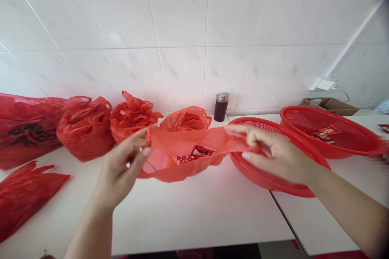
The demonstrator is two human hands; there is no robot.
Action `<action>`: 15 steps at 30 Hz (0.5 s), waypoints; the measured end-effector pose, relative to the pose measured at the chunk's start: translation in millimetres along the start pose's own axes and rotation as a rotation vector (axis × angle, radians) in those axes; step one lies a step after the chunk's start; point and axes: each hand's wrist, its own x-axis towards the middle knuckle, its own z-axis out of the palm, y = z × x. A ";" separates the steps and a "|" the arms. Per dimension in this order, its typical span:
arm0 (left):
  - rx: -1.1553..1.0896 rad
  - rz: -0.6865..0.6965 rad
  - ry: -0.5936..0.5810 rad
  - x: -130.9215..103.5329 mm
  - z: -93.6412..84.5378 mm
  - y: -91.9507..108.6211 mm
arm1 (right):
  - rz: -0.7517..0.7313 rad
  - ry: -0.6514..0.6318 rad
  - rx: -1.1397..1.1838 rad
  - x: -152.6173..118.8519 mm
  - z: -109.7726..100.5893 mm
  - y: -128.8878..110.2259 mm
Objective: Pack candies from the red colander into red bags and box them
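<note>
Stretched between my two hands is a thin red plastic bag (170,172), its mouth pulled wide. My left hand (120,172) pinches the bag's left edge between thumb and fingers. The right edge is gripped by my right hand (273,151), with the fingers closed on the plastic. Down in the bag lie small red printed packets (202,151), whose contents I cannot make out. My right hand is above a red plastic basket (291,188), which it partly hides.
Tied or bunched red bags (83,129) line the wall at left, and flat red bags (24,198) lie nearer. A dark flask (221,107) stands behind. A second red basket (331,151) holds packets, with a cardboard box (340,107) behind it. The white table (194,218) has a seam at right.
</note>
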 end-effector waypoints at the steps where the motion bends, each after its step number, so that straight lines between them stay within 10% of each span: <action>1: 0.033 0.011 -0.067 -11.2 2.1 -6.7 | 0.005 -0.120 -0.100 -5.8 3.9 1.6; 4: 0.081 -0.076 -0.218 -42.6 8.2 -23.4 | 0.038 -0.485 -0.307 -20.1 12.8 4.1; 6: 0.039 -0.144 -0.235 -55.2 10.3 -30.3 | 0.059 -0.507 -0.339 -23.1 14.3 3.7; 11: -0.055 -0.163 -0.128 -51.8 13.8 -34.6 | 0.010 -0.326 -0.296 -7.1 11.8 3.8; 15: -0.084 -0.111 0.037 -31.4 18.7 -27.7 | -0.029 0.108 -0.300 14.6 15.1 8.7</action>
